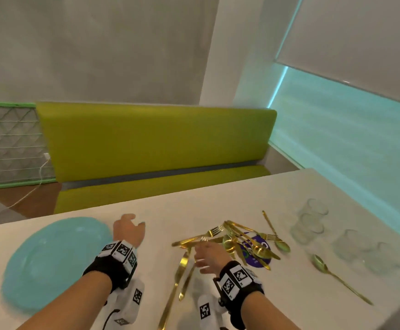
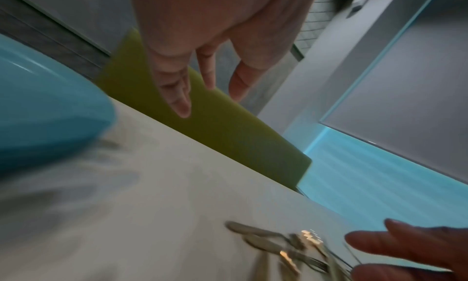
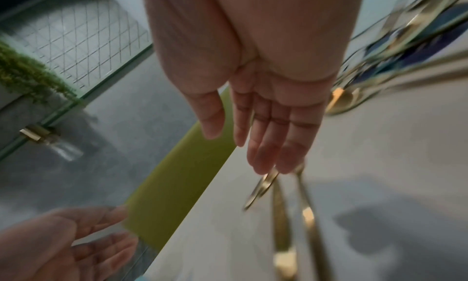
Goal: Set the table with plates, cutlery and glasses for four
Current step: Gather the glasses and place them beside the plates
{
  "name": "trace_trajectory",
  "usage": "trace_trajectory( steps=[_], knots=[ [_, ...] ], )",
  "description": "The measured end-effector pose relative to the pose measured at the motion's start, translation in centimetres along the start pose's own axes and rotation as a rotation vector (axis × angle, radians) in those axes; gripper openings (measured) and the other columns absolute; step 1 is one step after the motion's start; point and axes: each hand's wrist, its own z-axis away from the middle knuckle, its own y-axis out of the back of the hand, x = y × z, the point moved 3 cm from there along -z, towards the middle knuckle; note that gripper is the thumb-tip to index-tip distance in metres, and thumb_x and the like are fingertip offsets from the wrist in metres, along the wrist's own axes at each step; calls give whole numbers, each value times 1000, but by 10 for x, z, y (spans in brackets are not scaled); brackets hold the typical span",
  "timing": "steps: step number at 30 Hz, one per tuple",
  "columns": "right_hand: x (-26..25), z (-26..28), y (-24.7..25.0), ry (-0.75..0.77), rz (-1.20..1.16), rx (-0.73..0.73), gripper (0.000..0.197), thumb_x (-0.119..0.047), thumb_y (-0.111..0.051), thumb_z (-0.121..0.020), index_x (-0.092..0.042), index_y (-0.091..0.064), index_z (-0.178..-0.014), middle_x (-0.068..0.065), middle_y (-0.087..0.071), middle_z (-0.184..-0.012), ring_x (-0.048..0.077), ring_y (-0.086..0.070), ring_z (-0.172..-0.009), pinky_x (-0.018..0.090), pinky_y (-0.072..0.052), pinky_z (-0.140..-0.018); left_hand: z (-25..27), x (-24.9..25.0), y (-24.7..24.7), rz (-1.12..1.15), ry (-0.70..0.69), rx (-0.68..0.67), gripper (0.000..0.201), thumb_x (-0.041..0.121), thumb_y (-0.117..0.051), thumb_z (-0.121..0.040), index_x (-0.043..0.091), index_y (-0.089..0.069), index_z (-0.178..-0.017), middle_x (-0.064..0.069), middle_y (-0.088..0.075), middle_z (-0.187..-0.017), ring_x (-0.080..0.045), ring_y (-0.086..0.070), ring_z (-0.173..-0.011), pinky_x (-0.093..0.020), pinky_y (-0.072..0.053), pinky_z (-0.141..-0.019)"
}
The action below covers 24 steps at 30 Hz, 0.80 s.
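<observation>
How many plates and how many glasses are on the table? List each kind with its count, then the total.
Turquoise plate: 1 seen
Clear glasses: 4
Total: 5
Gold cutlery overlaps too much to count.

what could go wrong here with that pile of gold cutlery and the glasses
The right hand hovers open over the tangled gold cutlery pile; lifting one piece may drag others along. The clear glasses stand close behind the pile, so a swept handle could knock one over.
</observation>
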Motion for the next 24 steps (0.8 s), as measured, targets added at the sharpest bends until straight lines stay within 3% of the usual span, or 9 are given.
trace_trajectory(
  steps=[8, 10, 11, 13, 14, 16, 18, 22, 24],
  knots=[
    [47, -2, 176, 3, 38, 352, 11, -13, -53, -90, -14, -63, -87, 5, -60, -75, 15, -54, -61, 25, -45, -54, 52, 90, -119, -4, -146, -262, 29, 19, -53, -93, 12, -59, -120, -8, -61, -126, -26, -56, -117, -34, -44, -104],
    [53, -5, 221, -3, 38, 456, 11, -16, -55, -90, -13, -62, -97, 9, -63, -85, 19, -57, -69, 27, -48, -57, 61, 108, -145, 17, -141, -308, 26, 19, -53, -92, 14, -61, -116, -6, -64, -118, -24, -60, -110, -34, -49, -97],
    [56, -8, 242, -9, 44, 517, 16, -18, -57, -89, -13, -61, -103, 10, -63, -92, 23, -60, -77, 30, -51, -61, 65, 117, -157, 30, -135, -321, 24, 18, -54, -92, 15, -62, -114, -6, -65, -116, -24, -61, -108, -33, -52, -92],
    [61, -19, 285, -37, 80, 628, 31, -20, -61, -85, -13, -58, -116, 14, -64, -105, 31, -62, -97, 37, -54, -82, 71, 134, -180, 62, -125, -346, 20, 18, -55, -91, 15, -62, -110, -6, -65, -113, -24, -63, -104, -33, -54, -88],
    [62, -24, 304, -47, 114, 679, 39, -19, -62, -85, -12, -56, -122, 15, -64, -112, 32, -60, -107, 37, -50, -92, 72, 141, -190, 59, -131, -355, 20, 18, -55, -91, 16, -62, -109, -6, -65, -112, -23, -63, -104, -33, -53, -90],
    [60, -33, 335, -47, 145, 743, 45, -18, -63, -86, -9, -52, -129, 16, -61, -123, 32, -55, -117, 34, -43, -99, 73, 153, -209, 27, -144, -356, 21, 18, -55, -91, 16, -62, -111, -3, -64, -110, -22, -62, -106, -33, -51, -95],
    [57, -44, 356, -10, 129, 770, 55, -19, -69, -83, -7, -47, -132, 18, -57, -128, 33, -52, -120, 37, -42, -100, 72, 162, -226, 24, -134, -346, 21, 18, -55, -92, 16, -62, -111, -2, -63, -108, -21, -61, -105, -34, -50, -96],
    [65, -71, 374, 41, 193, 714, 88, -22, -84, -67, -5, -38, -139, 18, -50, -137, 32, -47, -127, 39, -39, -105, 74, 170, -251, 27, -92, -330, 19, 17, -54, -93, 16, -61, -110, -3, -62, -106, -22, -64, -99, -29, -53, -85],
    [67, -83, 375, 69, 222, 662, 93, -24, -87, -62, -8, -38, -139, 16, -51, -136, 32, -47, -127, 39, -41, -105, 74, 173, -261, -2, -99, -329, 19, 19, -54, -92, 17, -61, -109, -2, -62, -104, -21, -64, -101, -31, -52, -89]
  ],
)
